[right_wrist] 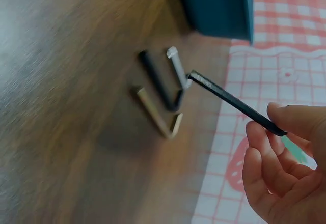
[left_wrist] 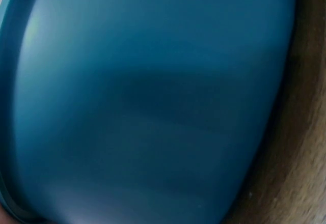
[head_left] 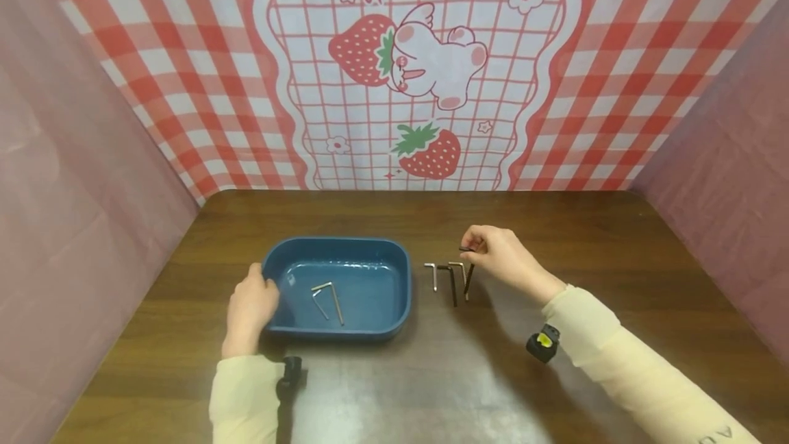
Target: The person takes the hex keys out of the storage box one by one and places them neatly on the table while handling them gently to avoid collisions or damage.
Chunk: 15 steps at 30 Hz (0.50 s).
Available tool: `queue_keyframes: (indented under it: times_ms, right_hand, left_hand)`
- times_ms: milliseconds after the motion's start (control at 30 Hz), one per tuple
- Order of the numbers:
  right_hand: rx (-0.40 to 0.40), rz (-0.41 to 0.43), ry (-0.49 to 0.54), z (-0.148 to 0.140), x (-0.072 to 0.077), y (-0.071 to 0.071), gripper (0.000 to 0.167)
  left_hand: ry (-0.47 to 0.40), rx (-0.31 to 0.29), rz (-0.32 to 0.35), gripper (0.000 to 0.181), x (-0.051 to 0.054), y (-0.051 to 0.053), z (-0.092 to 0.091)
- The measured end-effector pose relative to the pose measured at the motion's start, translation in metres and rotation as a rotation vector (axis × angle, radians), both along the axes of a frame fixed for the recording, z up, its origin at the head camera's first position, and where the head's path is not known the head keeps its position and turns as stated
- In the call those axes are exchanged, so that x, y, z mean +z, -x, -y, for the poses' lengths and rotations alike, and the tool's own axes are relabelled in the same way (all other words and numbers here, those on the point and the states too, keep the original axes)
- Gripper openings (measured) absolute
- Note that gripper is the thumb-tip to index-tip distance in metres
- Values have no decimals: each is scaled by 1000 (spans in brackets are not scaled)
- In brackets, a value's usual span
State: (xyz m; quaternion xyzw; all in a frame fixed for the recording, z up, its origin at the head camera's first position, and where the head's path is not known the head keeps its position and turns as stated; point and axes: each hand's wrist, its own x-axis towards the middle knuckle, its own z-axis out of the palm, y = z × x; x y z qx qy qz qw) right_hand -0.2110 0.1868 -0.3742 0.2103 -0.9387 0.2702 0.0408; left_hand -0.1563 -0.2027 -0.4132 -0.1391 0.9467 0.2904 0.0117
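My right hand (head_left: pixel 502 255) pinches a black hex key (right_wrist: pixel 237 103) near its bend between thumb and fingers, its long arm pointing down. Below it on the table lie a silver hex key (head_left: pixel 434 277), another black hex key (right_wrist: pixel 157 79) and a brass-coloured hex key (right_wrist: pixel 153 111). At the left, my left hand (head_left: pixel 251 305) grips the end wall of a blue rectangular tray (head_left: pixel 407 293), thumb over the rim. Inside the tray rest two hex keys, a larger brass-toned one (head_left: pixel 337 303) and a thinner silver one (head_left: pixel 320 305). Mostly the tray's blue surface fills the left wrist view.
The brown wooden table (head_left: pixel 370 403) carries the tray left of the loose keys. A red-and-white strawberry cloth (head_left: pixel 425 149) hangs at the table's back edge, with pink cloths (head_left: pixel 80 190) on both sides. Each wrist wears a small black camera (head_left: pixel 544 343).
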Motion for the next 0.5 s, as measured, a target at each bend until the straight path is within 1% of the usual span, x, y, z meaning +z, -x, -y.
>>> queue_keyframes:
  times_ms: [100, 267, 300, 433, 500]
  right_hand:
    - [-6, 13, -25, -8, -6, 2, 7]
    - [-18, 49, -35, -18, -19, 5, 7]
    - [-14, 56, -37, -20, -22, 6, 7]
    - [-1, 75, -59, -24, -34, 9, 10]
    - [-10, 75, -71, -26, -38, 10, 10]
  left_hand:
    - [2, 11, -16, 42, -1, 1, -1]
    - [-6, 22, -16, 43, 0, 1, -1]
    - [-13, 18, -4, 44, -1, 2, -1]
    - [-10, 9, 5, 46, 1, 1, -1]
    - [-8, 6, 3, 47, 1, 1, -1]
